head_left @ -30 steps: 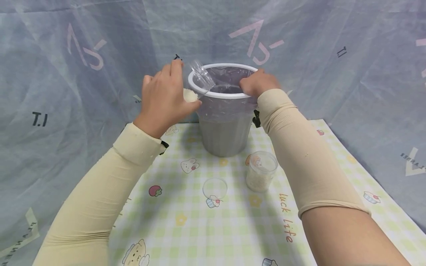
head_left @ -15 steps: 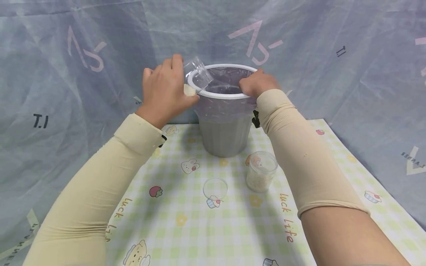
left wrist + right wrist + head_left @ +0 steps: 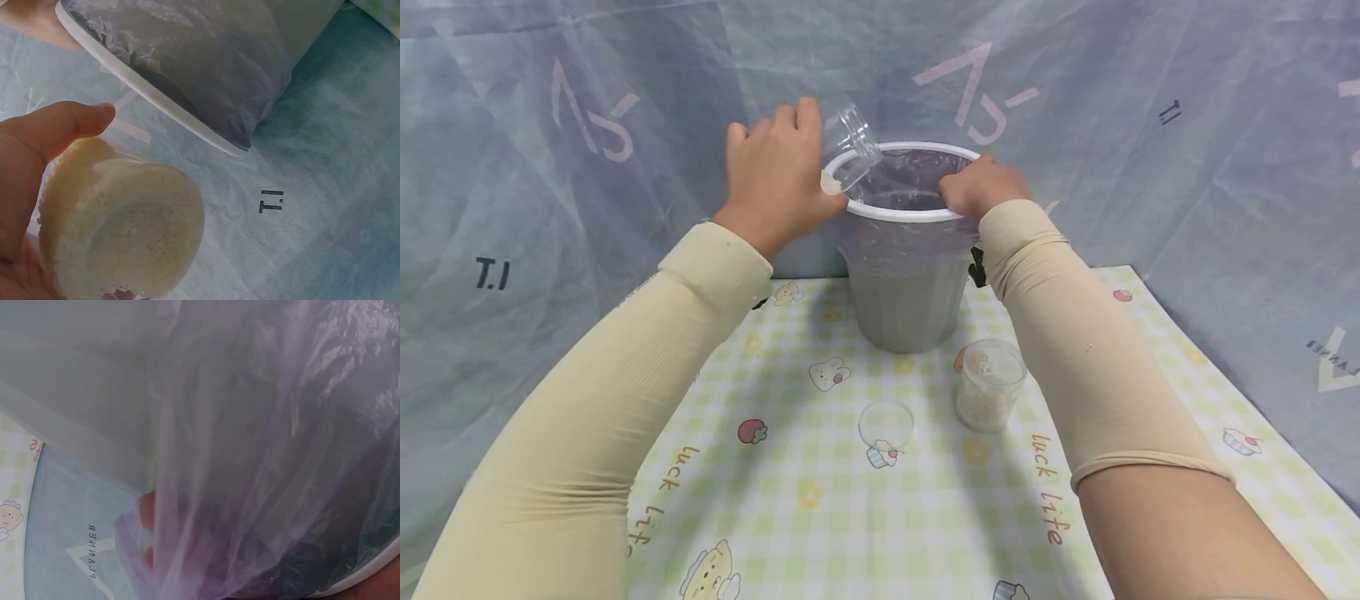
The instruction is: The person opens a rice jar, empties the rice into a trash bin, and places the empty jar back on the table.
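My left hand (image 3: 775, 179) grips a clear plastic jar (image 3: 856, 154), tilted with its mouth over the left rim of a grey trash can (image 3: 906, 308). Pale, cream-coloured grainy contents (image 3: 140, 219) show through the jar's base in the left wrist view. On the can's far-right side, my right hand (image 3: 988, 190) holds the white rim (image 3: 910, 216), thumb side inside the opening. A thin purplish bag (image 3: 902, 246) lines the can and folds over its outside. Fingertips (image 3: 147, 512) show beside and behind that bag in the right wrist view.
A second clear jar (image 3: 990, 396), partly filled with pale grains, stands in front of the can near my right forearm. A clear round lid (image 3: 886, 427) lies on the checked tablecloth (image 3: 865, 533). Blue-grey fabric (image 3: 662, 167) hangs behind and at the sides.
My left hand has risen and moved slightly right, carrying the tilted jar higher over the rim. Less of the cream contents shows beside my thumb. The right hand stays on the rim.
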`<state>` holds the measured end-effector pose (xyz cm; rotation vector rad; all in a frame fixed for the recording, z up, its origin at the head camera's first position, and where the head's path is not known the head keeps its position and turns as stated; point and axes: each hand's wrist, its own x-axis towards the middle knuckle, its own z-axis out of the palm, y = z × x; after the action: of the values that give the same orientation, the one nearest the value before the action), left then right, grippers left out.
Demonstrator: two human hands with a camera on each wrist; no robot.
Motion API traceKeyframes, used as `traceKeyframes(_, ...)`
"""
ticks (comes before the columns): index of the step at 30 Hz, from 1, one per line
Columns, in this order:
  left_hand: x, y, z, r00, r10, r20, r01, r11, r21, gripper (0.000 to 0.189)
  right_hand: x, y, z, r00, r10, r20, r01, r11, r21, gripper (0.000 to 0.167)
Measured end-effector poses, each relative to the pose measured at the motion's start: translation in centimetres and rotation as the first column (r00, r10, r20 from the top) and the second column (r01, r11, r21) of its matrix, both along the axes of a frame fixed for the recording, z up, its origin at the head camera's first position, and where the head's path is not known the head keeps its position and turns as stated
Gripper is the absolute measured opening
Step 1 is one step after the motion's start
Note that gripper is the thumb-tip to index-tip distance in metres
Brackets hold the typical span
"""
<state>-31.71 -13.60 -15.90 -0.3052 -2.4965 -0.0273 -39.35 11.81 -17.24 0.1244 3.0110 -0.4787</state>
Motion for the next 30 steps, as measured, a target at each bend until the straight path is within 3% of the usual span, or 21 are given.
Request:
traceKeyframes(9,-1.2,0.3,0.3,0.999,0.022,0.039,-0.019,0.997,-0.075,0.088,-0.1,-0.3,-0.2,1.0,-0.006,-0.002,0.006,1.0,-0.006,0.087)
traceKeyframes(16,-1.4,0.8,0.4,0.999,0.009,0.036,-0.003,0.99,-0.141,0.076,-0.4,-0.6,-0.4,1.0,-0.012,0.004,0.012,1.0,0.005,0.088)
traceKeyframes(22,-1.4,1.1,0.2,1.0,-0.019,-0.016,0.015,0.984,-0.176,0.061,-0.5,-0.6,-0.3,1.0,-0.007,0.003,0.007,1.0,0.011,0.086)
traceKeyframes(30,-1.8,1.3,0.2,0.998,-0.046,-0.047,0.035,0.977,-0.209,0.06,-0.4,-0.4,-0.2,1.0,-0.008,0.008,0.008,1.0,0.008,0.085)
